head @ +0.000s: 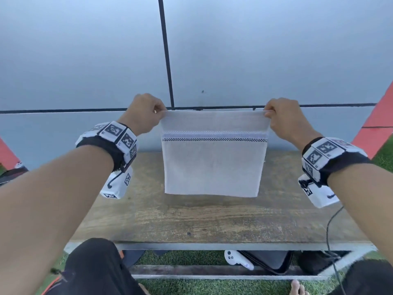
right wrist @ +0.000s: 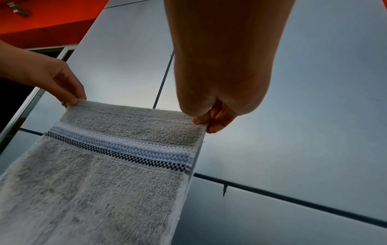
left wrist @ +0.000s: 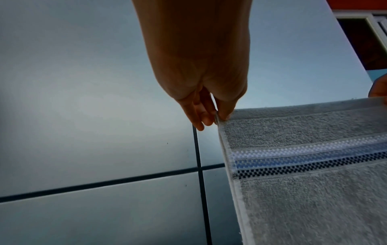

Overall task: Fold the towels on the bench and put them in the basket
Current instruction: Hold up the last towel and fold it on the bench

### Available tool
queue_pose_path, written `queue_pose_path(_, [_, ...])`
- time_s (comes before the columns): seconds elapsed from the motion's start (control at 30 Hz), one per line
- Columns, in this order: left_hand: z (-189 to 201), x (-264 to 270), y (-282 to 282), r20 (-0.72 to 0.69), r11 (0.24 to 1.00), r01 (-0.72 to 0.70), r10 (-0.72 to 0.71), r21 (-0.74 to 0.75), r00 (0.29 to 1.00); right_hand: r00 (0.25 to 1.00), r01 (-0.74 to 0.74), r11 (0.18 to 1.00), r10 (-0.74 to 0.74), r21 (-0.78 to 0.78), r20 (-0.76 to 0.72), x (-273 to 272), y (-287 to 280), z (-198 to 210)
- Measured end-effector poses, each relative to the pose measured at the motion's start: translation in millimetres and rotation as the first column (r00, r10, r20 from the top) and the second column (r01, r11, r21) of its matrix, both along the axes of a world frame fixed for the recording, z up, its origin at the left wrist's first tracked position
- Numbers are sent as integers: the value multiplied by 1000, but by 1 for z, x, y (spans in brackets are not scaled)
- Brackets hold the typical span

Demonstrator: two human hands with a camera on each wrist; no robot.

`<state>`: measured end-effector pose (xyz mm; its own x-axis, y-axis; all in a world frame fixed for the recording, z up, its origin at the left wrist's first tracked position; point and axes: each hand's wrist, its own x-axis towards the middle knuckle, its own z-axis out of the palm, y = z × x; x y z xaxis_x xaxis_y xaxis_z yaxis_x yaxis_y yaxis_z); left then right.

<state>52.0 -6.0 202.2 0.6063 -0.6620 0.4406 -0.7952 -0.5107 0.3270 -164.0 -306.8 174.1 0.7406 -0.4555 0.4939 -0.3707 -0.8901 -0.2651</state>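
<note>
A small white towel (head: 212, 167) with a blue and black checked band hangs flat in the air above the wooden bench (head: 212, 218). My left hand (head: 146, 112) pinches its top left corner, and my right hand (head: 282, 118) pinches its top right corner. The top edge is pulled taut between them. In the left wrist view the thumb and fingers (left wrist: 217, 116) nip the corner of the towel (left wrist: 314, 190). In the right wrist view the right hand (right wrist: 201, 121) pinches the near corner of the towel (right wrist: 100, 182), and the left hand (right wrist: 71, 99) holds the far one. No basket is in view.
A grey panelled wall (head: 85, 60) with black seams stands close behind the bench. Red slanted panels (head: 380, 124) flank it. Under the bench lie a white controller (head: 238, 259) and dark bags on green turf. A black cable (head: 329, 231) runs down from my right wrist.
</note>
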Motion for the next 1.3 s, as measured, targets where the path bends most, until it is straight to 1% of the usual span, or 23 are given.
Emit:
queue_pose_path(0.13, [21, 9, -10, 46, 998, -17, 20, -66, 999, 997, 62, 997, -61, -37, 40, 13, -4, 28])
queue_pose_path(0.23, [24, 12, -8, 62, 995, -12, 18, -97, 998, 993, 63, 997, -60, -35, 98, 12, -2, 36])
queue_pose_path(0.33, [9, 11, 3, 99, 987, 41, -26, -153, 995, 988, 26, 998, -18, -49, 155, 5, 1, 23])
queue_pose_path(0.37, [-1, 10, 8, 105, 985, 66, -49, -160, 993, 987, 13, 999, -6, -43, 159, 2, 1, 13])
queue_pose_path(0.43, [-27, 8, 19, 63, 984, 106, -98, -142, 993, 992, -24, 999, 27, -23, 124, -8, 2, -13])
queue_pose_path(0.5, [-56, 2, 31, -71, 993, 99, -104, -68, 992, 995, -90, 995, 89, 35, 41, -22, 6, -43])
queue_pose_path(0.57, [-83, -9, 45, -230, 987, 128, -103, 97, 968, 982, -150, 977, 165, 149, -94, -39, 15, -72])
queue_pose_path(0.6, [-94, -16, 50, -291, 964, 171, -107, 203, 951, 960, -165, 963, 207, 213, -190, -47, 20, -85])
queue_pose_path(0.63, [-106, -21, 55, -355, 930, 216, -102, 298, 929, 918, -171, 946, 254, 275, -304, -55, 24, -97])
queue_pose_path(0.67, [-117, -28, 60, -418, 890, 259, -87, 376, 904, 858, -171, 930, 302, 324, -415, -62, 28, -108])
queue_pose_path(0.73, [-135, -34, 66, -504, 802, 307, -8, 513, 863, 733, -151, 901, 378, 406, -566, -70, 33, -122])
queue_pose_path(0.77, [-144, -36, 67, -540, 762, 323, 41, 561, 841, 685, -130, 883, 408, 450, -603, -73, 35, -127])
queue_pose_path(0.8, [-152, -38, 69, -563, 734, 336, 76, 590, 823, 655, -106, 864, 433, 492, -619, -74, 36, -132])
queue_pose_path(0.87, [-165, -38, 70, -574, 727, 335, 99, 599, 813, 634, -65, 832, 461, 551, -621, -74, 37, -138])
queue_pose_path(0.93, [-173, -34, 71, -572, 753, 309, 108, 581, 813, 648, -51, 825, 456, 563, -610, -70, 35, -143])
queue_pose_path(0.97, [-176, -30, 71, -574, 774, 294, 107, 561, 812, 668, -43, 827, 441, 560, -600, -67, 34, -146])
queue_pose_path(1.03, [-181, -24, 67, -564, 832, 250, 89, 495, 821, 731, -38, 848, 384, 528, -564, -56, 27, -152])
queue_pose_path(1.13, [-188, -12, 54, -534, 913, 178, 50, 367, 844, 813, -52, 903, 286, 427, -507, -33, 17, -163])
queue_pose_path(1.23, [-192, 0, 36, -460, 940, 71, 97, 334, 882, 859, -27, 928, 211, 370, -466, -5, 8, -173])
queue_pose_path(1.3, [-197, 8, 25, -422, 946, 27, 118, 323, 899, 877, -19, 939, 179, 342, -445, 11, 2, -181])
